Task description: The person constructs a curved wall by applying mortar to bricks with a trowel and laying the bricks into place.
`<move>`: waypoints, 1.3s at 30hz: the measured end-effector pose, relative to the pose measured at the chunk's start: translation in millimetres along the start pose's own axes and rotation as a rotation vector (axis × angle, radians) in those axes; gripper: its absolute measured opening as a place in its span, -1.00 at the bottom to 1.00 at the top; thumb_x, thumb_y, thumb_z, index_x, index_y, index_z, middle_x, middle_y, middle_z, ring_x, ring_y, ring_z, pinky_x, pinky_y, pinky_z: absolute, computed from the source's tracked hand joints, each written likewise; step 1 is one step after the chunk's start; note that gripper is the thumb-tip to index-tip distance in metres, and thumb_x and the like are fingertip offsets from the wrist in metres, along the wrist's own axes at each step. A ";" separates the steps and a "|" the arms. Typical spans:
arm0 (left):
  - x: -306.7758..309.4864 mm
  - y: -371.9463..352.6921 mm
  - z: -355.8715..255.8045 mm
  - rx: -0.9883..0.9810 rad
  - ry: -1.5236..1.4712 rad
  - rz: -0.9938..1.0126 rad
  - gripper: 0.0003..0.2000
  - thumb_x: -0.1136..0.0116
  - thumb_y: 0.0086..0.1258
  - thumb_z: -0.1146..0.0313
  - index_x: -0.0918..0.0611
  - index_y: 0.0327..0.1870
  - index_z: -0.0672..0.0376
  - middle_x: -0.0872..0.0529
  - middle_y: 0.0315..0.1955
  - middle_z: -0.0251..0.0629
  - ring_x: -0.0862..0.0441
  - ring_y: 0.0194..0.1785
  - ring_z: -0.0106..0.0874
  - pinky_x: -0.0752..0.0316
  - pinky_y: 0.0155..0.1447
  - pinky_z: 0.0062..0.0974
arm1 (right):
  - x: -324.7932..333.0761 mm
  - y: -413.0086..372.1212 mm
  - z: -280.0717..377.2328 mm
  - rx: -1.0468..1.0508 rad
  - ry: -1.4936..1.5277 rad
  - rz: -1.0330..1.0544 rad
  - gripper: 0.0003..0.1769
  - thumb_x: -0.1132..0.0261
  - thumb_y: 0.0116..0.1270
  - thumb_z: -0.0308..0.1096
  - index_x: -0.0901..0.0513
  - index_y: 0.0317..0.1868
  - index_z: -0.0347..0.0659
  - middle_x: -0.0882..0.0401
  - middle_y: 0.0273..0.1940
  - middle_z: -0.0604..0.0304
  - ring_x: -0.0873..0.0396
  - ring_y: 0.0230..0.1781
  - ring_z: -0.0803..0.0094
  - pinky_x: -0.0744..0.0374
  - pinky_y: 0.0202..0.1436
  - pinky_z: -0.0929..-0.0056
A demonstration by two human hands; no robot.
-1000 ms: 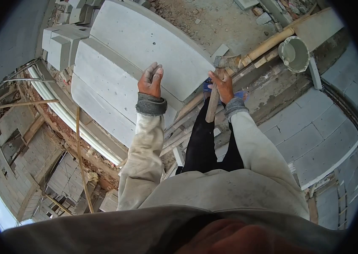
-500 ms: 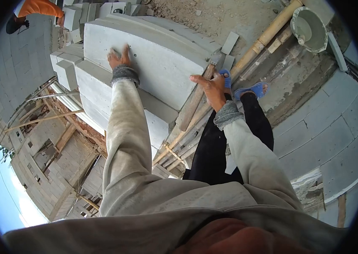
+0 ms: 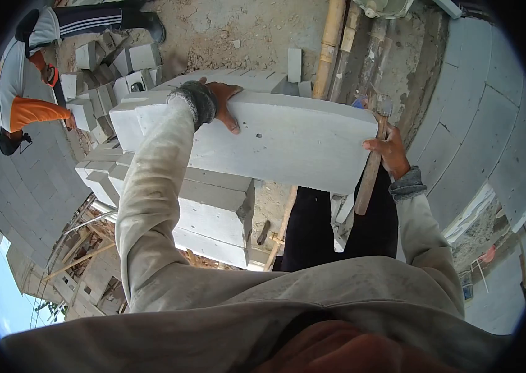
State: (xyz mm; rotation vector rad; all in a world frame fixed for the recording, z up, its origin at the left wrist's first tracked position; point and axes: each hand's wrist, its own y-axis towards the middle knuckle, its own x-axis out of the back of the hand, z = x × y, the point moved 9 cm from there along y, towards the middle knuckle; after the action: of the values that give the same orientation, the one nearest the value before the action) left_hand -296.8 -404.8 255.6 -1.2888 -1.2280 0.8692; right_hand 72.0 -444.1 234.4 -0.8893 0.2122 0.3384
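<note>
A long pale lightweight concrete block [image 3: 300,146] spans the space before me, its right end over my legs. My left hand [image 3: 222,105] grips its upper edge, fingers over the top and thumb down the face. At the right end, my right hand [image 3: 392,154] is closed around the wooden handle [image 3: 370,180] of a tool, with the thumb against the block. The handle slants down along the block's end; its metal head is mostly hidden. Below and left of the held block lies a stack of similar blocks [image 3: 213,214].
A co-worker in an orange sleeve [image 3: 36,115] bends at upper left, one hand at the smaller blocks [image 3: 89,115]. Bamboo poles [image 3: 330,46] run along the ground at upper right, near a bucket [image 3: 384,7]. A block wall [image 3: 477,112] stands at right.
The block has moved right, away from the stack and over my legs. My left hand has gone from lying on its face to gripping its edge. My right hand moved right with the tool.
</note>
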 end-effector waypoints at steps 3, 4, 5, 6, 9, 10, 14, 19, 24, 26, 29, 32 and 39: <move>-6.4 35.2 -23.6 -0.300 -0.400 0.236 0.15 -0.63 -0.36 0.03 -0.28 0.44 0.09 -0.54 0.21 0.01 -0.45 0.32 -0.10 -0.22 0.45 -0.21 | 35.9 -20.2 8.2 0.043 -0.056 -0.047 -0.29 -0.53 -0.12 -0.40 -0.54 0.12 -0.45 -0.65 -0.13 0.08 -0.62 -0.15 0.39 -0.59 0.03 0.40; -2.8 35.3 -20.7 -0.287 -0.367 0.239 0.15 -0.64 -0.37 0.08 -0.29 0.43 0.12 -0.55 0.18 0.04 -0.46 0.30 -0.10 -0.25 0.43 -0.28 | 44.5 -25.3 8.5 0.071 -0.061 -0.058 -0.28 -0.54 -0.13 -0.39 -0.54 0.12 -0.46 -0.65 -0.13 0.08 -0.61 -0.14 0.39 -0.57 0.05 0.41; -4.8 26.1 -19.8 -0.270 -0.330 0.249 0.14 -0.65 -0.38 0.14 -0.29 0.42 0.15 -0.55 0.16 0.08 -0.47 0.28 -0.10 -0.28 0.40 -0.35 | 47.8 -33.5 7.5 0.095 -0.057 -0.070 -0.26 -0.55 -0.14 -0.39 -0.54 0.13 -0.46 -0.65 -0.12 0.09 -0.61 -0.12 0.39 -0.56 0.08 0.41; -4.8 19.0 -23.0 -0.274 -0.314 0.237 0.14 -0.65 -0.39 0.16 -0.28 0.41 0.19 -0.54 0.17 0.08 -0.47 0.28 -0.09 -0.29 0.40 -0.32 | 44.2 -42.7 15.0 0.027 -0.089 -0.049 -0.21 -0.59 -0.17 -0.36 -0.53 0.14 -0.48 -0.65 -0.06 0.07 -0.58 -0.04 0.34 -0.49 0.18 0.39; 13.9 -20.3 -52.9 -0.410 -0.110 0.000 0.14 -0.64 -0.40 0.17 -0.27 0.38 0.29 -0.53 0.17 0.13 -0.47 0.28 -0.04 -0.35 0.35 -0.27 | 43.5 -58.0 25.9 0.256 -0.294 -0.009 -0.16 -0.62 -0.20 -0.29 -0.54 0.13 -0.49 -0.63 -0.02 0.02 -0.54 0.05 0.29 -0.42 0.26 0.35; 5.2 -27.6 -51.7 -0.340 -0.035 0.035 0.11 -0.63 -0.39 0.15 -0.29 0.36 0.29 -0.53 0.16 0.14 -0.46 0.28 -0.01 -0.35 0.35 -0.24 | 42.3 -66.1 28.1 0.266 -0.297 -0.009 -0.12 -0.64 -0.23 -0.22 -0.54 0.13 -0.49 -0.62 0.01 -0.02 -0.53 0.08 0.25 -0.39 0.28 0.33; -13.7 -67.1 -51.9 -0.184 0.102 -0.111 0.02 -0.60 -0.34 0.10 -0.34 0.27 0.29 -0.54 0.09 0.15 -0.46 0.23 0.07 -0.36 0.35 -0.19 | 29.9 -95.1 41.9 0.384 -0.325 -0.034 -0.06 -0.65 -0.24 -0.14 -0.53 0.15 -0.52 -0.57 0.08 -0.15 -0.51 0.15 0.08 -0.36 0.31 0.29; -25.3 -118.3 -72.3 -0.053 0.100 -0.308 -0.01 -0.59 -0.31 0.11 -0.31 0.27 0.22 -0.52 0.09 0.07 -0.47 0.21 0.02 -0.35 0.34 -0.15 | 35.7 -132.4 48.1 0.498 -0.449 -0.098 -0.12 -0.60 -0.18 -0.14 -0.53 0.12 -0.55 -0.51 0.14 -0.26 -0.51 0.14 -0.09 -0.40 0.30 0.23; 15.1 -179.8 -128.6 0.084 0.210 -0.730 -0.14 -0.53 -0.36 0.19 -0.42 0.15 0.17 -0.49 0.01 -0.08 -0.43 0.16 -0.09 -0.31 0.25 -0.08 | 81.2 -180.8 65.5 0.451 -0.442 -0.355 -0.21 -0.55 -0.07 -0.18 -0.53 0.11 -0.56 -0.61 -0.03 -0.31 -0.61 0.00 0.01 -0.49 0.19 0.31; 42.5 -200.4 -153.1 0.130 0.300 -0.824 -0.17 -0.50 -0.34 0.17 -0.43 0.13 0.17 -0.49 -0.01 -0.08 -0.43 0.14 -0.09 -0.32 0.23 -0.08 | 96.1 -219.5 83.4 0.378 -0.410 -0.372 -0.20 -0.54 -0.04 -0.16 -0.52 0.12 -0.58 -0.61 -0.05 -0.34 -0.62 -0.01 -0.02 -0.51 0.14 0.30; 87.6 -224.9 -187.8 0.138 0.320 -0.820 -0.18 -0.47 -0.31 0.15 -0.43 0.14 0.19 -0.50 0.00 -0.09 -0.44 0.12 -0.08 -0.31 0.25 -0.08 | 126.2 -288.9 102.7 0.388 -0.388 -0.463 -0.21 -0.50 0.05 -0.05 -0.53 0.12 -0.54 -0.60 -0.04 -0.36 -0.62 -0.02 -0.08 -0.53 0.10 0.24; 129.8 -251.0 -225.6 0.046 0.402 -0.865 -0.17 -0.47 -0.32 0.15 -0.43 0.14 0.20 -0.49 -0.03 -0.09 -0.47 0.07 -0.08 -0.32 0.23 -0.10 | 136.9 -354.8 106.9 0.571 -0.457 -0.601 -0.27 -0.42 0.15 -0.06 -0.48 0.14 -0.52 -0.58 -0.09 -0.37 -0.60 -0.04 -0.17 -0.54 0.06 0.12; 192.6 -316.0 -383.2 -0.265 0.636 -0.948 -0.13 -0.51 -0.37 0.16 -0.44 0.15 0.19 -0.48 -0.09 -0.12 -0.46 0.03 -0.11 -0.30 0.16 -0.16 | 100.5 -436.9 172.3 0.534 -0.527 -0.683 -0.46 -0.35 0.24 -0.17 -0.40 -0.01 -0.46 -0.51 -0.08 -0.35 -0.54 -0.10 -0.23 -0.52 -0.06 0.00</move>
State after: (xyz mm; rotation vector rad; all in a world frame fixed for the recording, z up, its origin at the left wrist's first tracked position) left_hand 60.1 -345.3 646.6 -0.8882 -1.2363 -0.3720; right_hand 335.7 -542.5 623.5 -0.2835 -0.4706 -0.1323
